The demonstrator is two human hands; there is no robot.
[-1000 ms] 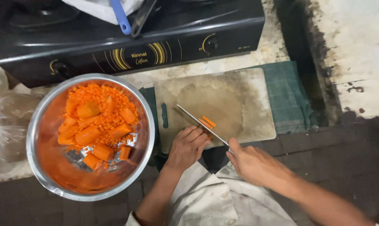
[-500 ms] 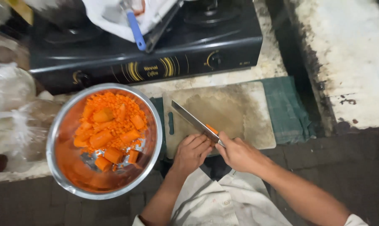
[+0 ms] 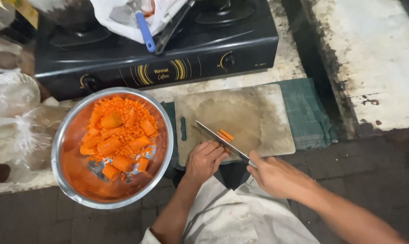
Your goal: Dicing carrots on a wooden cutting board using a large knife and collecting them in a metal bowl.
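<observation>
Stone floor (image 3: 299, 58), black stove (image 3: 168, 54), steel bowl (image 3: 62, 176), green cloth (image 3: 308, 113)

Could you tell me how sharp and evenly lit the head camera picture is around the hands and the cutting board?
Head view: left hand, right hand, knife and cutting board are sharp and softly lit; the steel bowl rim shows mild glare; the plastic bags at left look washed out and hazy.

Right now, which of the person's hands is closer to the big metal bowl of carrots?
Left. The left hand rests on the cutting board just right of the bowl; the right hand, holding the knife, is farther right.
</observation>
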